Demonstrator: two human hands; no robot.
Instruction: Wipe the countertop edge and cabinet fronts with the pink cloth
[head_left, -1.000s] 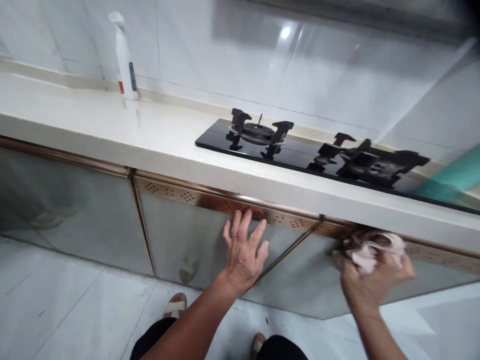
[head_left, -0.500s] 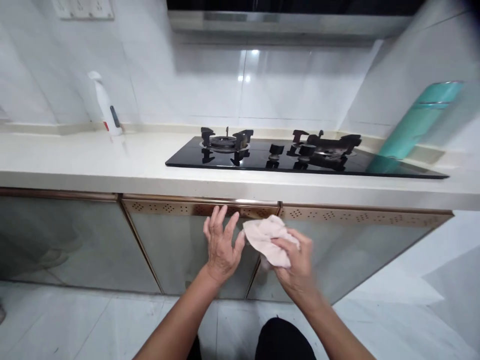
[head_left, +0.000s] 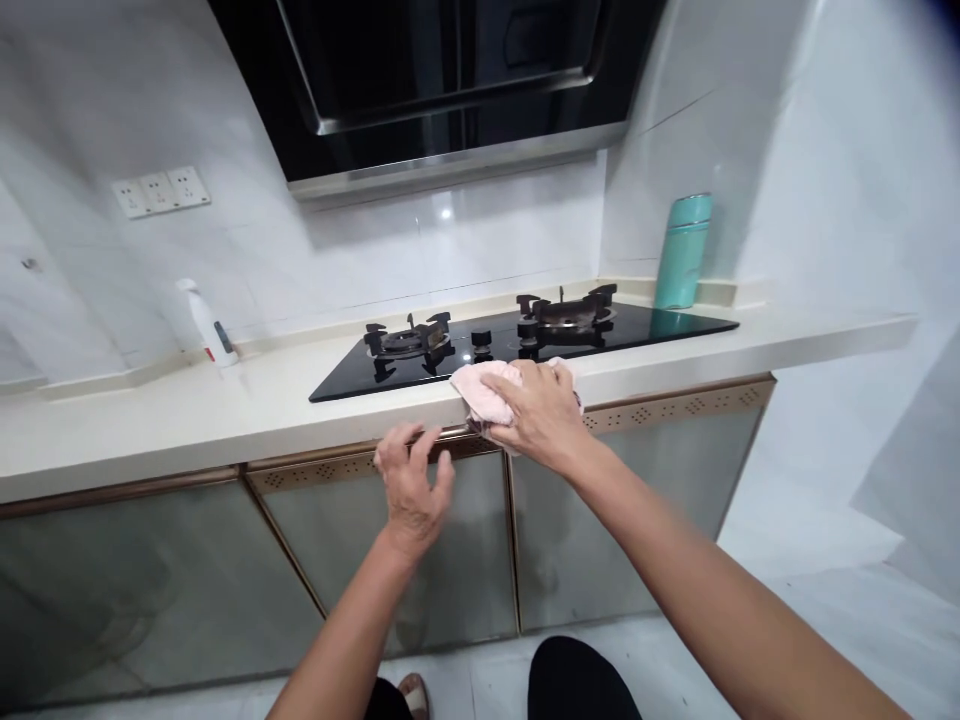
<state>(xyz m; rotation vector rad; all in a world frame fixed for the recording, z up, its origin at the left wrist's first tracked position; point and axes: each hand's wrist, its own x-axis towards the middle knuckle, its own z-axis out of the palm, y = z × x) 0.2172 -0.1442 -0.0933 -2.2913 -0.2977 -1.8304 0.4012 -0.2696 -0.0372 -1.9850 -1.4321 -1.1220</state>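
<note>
My right hand [head_left: 544, 410] grips a crumpled pale pink cloth [head_left: 484, 390] against the front edge of the white countertop [head_left: 277, 425], just in front of the stove knobs. To its left, my left hand [head_left: 412, 485] has its fingers apart and slightly curled, holding nothing, in front of the top of a cabinet door [head_left: 457, 540]. Whether its fingertips touch the perforated bronze trim [head_left: 322, 470] I cannot tell. Behind the cloth lies a black glass gas stove [head_left: 345, 375] with two burners.
A white spray bottle [head_left: 210, 325] stands on the counter at the left. A teal flask [head_left: 682, 255] stands at the stove's right end. The black range hood [head_left: 450, 90] hangs above. Wall sockets [head_left: 161, 192] are at upper left.
My right hand has lifted the cloth from in front of the cabinet doors up to the counter's front edge. My left hand stays near the door top. The view has tilted up.
</note>
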